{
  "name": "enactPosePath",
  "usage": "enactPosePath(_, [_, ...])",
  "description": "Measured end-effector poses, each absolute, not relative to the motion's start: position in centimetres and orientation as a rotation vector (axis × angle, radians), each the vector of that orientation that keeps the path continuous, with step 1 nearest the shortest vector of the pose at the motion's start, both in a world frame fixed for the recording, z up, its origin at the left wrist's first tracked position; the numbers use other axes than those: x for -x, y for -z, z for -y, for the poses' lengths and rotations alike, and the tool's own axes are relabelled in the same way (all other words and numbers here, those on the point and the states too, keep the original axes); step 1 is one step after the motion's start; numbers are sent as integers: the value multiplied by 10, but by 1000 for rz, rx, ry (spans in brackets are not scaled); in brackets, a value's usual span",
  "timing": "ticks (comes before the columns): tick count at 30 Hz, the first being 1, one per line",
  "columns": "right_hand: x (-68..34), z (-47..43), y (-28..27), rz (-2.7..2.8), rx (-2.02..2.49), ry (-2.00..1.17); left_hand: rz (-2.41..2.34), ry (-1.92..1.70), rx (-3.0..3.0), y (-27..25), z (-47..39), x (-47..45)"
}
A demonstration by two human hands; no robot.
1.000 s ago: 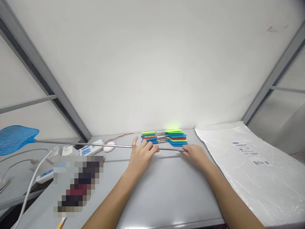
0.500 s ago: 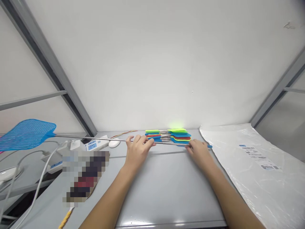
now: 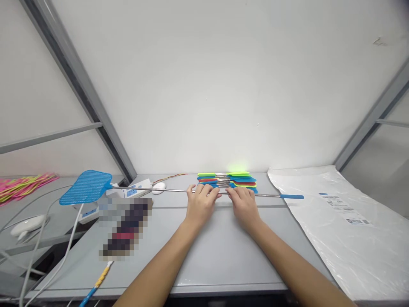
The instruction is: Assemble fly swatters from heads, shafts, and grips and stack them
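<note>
A long metal-stemmed fly swatter (image 3: pixel 86 187) stretches level across the grey table, its blue mesh head at the left and its blue handle at the right. My left hand (image 3: pixel 201 204) is closed round the middle of the stem. Close beside it, my right hand (image 3: pixel 244 205) grips the same stem, nearer the handle. Just behind my hands lies a stack of shorter fly swatters (image 3: pixel 241 179) in blue, green, yellow and red, partly covered by my fingers.
Left of my hands are a white power strip (image 3: pixel 137 189), a white mouse (image 3: pixel 159 187) and a blurred-out object (image 3: pixel 128 230) with a braided cord. White cables (image 3: pixel 72 238) hang at far left. A white plastic package (image 3: pixel 338 230) covers the right side.
My right hand has slid left along the stem, closer to my left hand, uncovering the handle. The swatter's head has shifted right in view, and the whole view has moved a little.
</note>
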State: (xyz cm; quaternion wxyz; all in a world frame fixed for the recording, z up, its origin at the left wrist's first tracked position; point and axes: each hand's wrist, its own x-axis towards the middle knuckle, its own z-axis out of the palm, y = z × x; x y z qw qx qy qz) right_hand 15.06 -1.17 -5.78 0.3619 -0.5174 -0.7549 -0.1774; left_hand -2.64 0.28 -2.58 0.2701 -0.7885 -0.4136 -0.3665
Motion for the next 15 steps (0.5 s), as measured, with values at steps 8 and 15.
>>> enactPosePath(8, [-175,8,56,1866,1299,429,1146,1012,2110,22,-5,35])
enactPosePath(15, [-181,7,58,1886,1263,417,1150,1005,2120,21,-4,37])
